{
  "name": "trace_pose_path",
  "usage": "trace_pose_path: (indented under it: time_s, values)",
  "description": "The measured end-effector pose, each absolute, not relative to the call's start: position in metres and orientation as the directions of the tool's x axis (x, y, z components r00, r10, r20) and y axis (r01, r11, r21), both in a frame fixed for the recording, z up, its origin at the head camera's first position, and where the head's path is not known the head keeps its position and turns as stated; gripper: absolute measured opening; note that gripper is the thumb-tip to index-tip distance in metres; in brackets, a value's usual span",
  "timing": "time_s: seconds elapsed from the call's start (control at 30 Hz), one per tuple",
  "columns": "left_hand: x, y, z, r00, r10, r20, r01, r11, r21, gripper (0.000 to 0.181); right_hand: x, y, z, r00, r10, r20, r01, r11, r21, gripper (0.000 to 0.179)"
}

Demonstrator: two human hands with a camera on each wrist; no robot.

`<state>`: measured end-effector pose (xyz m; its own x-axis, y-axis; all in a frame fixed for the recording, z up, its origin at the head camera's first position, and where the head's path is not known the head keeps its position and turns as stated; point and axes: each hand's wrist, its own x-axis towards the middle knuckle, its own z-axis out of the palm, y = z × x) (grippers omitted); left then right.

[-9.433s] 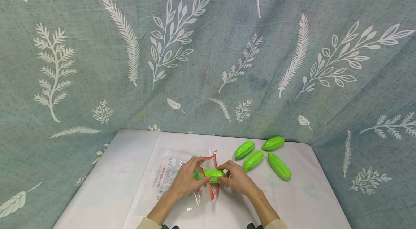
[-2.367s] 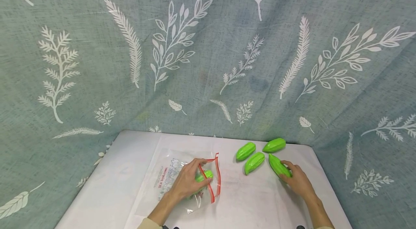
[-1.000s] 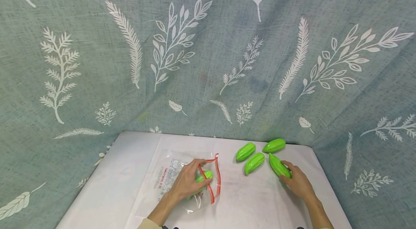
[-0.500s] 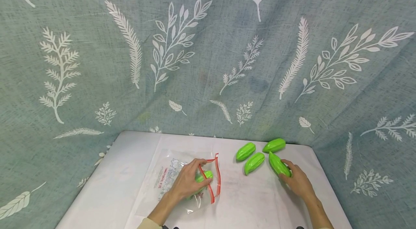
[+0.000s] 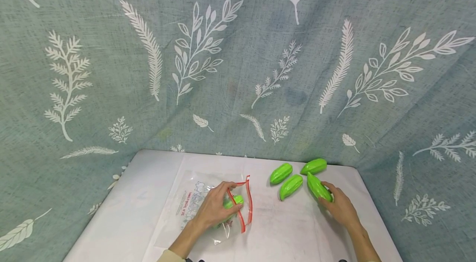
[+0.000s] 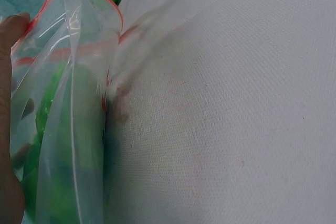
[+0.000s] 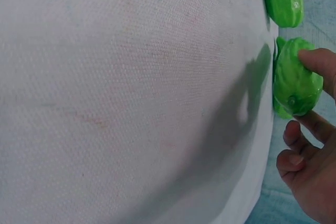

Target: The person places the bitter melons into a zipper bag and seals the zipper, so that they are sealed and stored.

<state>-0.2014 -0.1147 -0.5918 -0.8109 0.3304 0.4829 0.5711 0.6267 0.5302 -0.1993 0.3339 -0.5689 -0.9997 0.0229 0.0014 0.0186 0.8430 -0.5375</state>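
Note:
My left hand (image 5: 215, 205) grips the mouth of a clear zip bag (image 5: 193, 220) with red edging, thumb and fingers spread along the rim. Inside the bag lies a glossy green cucumber (image 5: 238, 200), partly covered by the hand; the left wrist view shows it blurred through the plastic. At the right, my right hand (image 5: 340, 206) pinches another cucumber (image 5: 316, 186) by its near end between thumb and finger. In the right wrist view this cucumber (image 7: 296, 80) points end-on at the camera, the other fingers curled beneath it.
Three more cucumbers lie towards the back right: one on the left (image 5: 281, 173), one nearer (image 5: 291, 186) and one at the rear (image 5: 314, 166). A white cloth (image 5: 282, 229) covers the table, and a green leaf-patterned curtain (image 5: 230, 67) hangs behind it.
Earlier both hands were at the bag with a cucumber in its mouth; that cucumber is now inside. My right hand moved right to another cucumber, which has lately shifted slightly up and away.

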Motion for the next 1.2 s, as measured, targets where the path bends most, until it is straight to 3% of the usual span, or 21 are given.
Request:
trace_pose_path:
  time_s: [0.63,1.2]
  values:
    - [-0.2015,-0.1157,-0.5932,-0.788,0.335,0.517,0.598,0.617,0.511,0.066,-0.199,0.3318,-0.5668,-0.999,0.02,0.046,-0.009,0.838,-0.545,0.067]
    - [-0.2,-0.1163,-0.5913,-0.813,0.33,0.48,0.567,0.636,0.524,0.065,-0.1965,0.3241,-0.5615,-0.999,0.034,0.015,0.019,0.823,-0.568,0.067]
